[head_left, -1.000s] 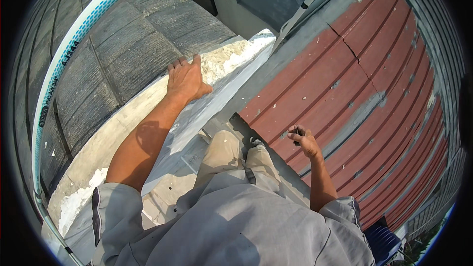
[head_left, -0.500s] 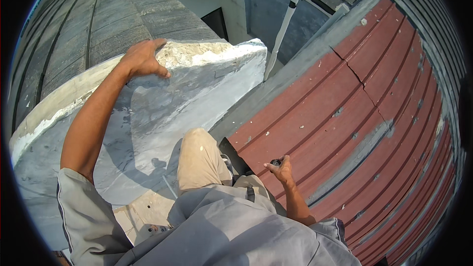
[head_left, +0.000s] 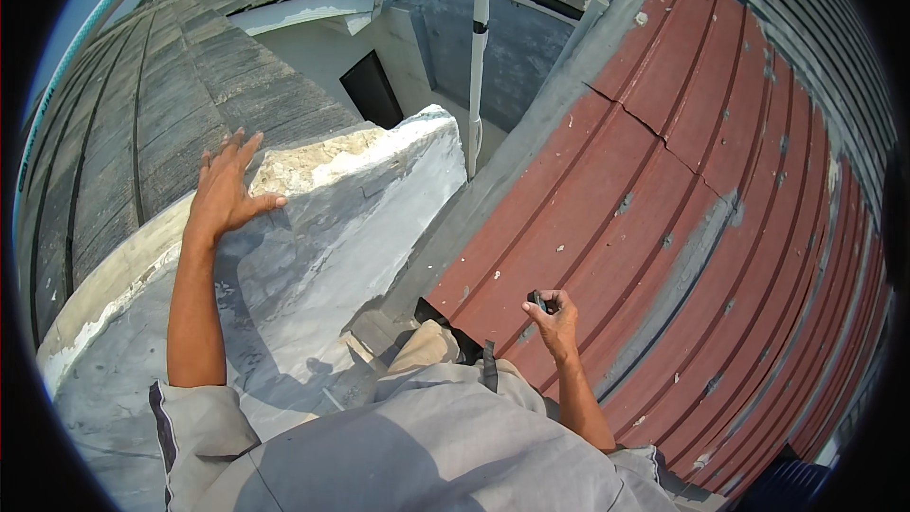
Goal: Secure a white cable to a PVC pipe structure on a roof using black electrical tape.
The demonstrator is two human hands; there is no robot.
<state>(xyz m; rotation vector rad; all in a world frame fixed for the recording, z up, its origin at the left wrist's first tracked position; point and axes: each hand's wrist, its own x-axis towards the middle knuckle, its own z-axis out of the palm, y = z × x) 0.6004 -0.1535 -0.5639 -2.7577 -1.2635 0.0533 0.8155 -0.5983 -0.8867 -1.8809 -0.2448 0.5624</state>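
Observation:
My left hand [head_left: 226, 188] is spread over the top edge of a grey-coated wall [head_left: 322, 228], fingers apart and thumb pointing right. Beside the thumb, the wall top shows rough, pale broken plaster [head_left: 303, 166]. On the right, my right hand [head_left: 557, 324] is closed around a small dark object [head_left: 538, 301], pinched between thumb and fingers; its kind is too small to tell. That hand is over the red ribbed roof sheet [head_left: 607, 237].
A white pole [head_left: 481, 57] rises beyond the wall's end. Weathered roof tiles [head_left: 171, 104] slope away at far left. Between roofs is a drop beside a dark opening [head_left: 372, 90]. A jagged crack [head_left: 654, 128] crosses the red sheet. A teal hose or cable [head_left: 71, 57] curves along the left.
My view and body have shifted. My left hand has gone from gripping the wall's edge to lying spread farther left on it. My right hand has risen, still holding the dark object.

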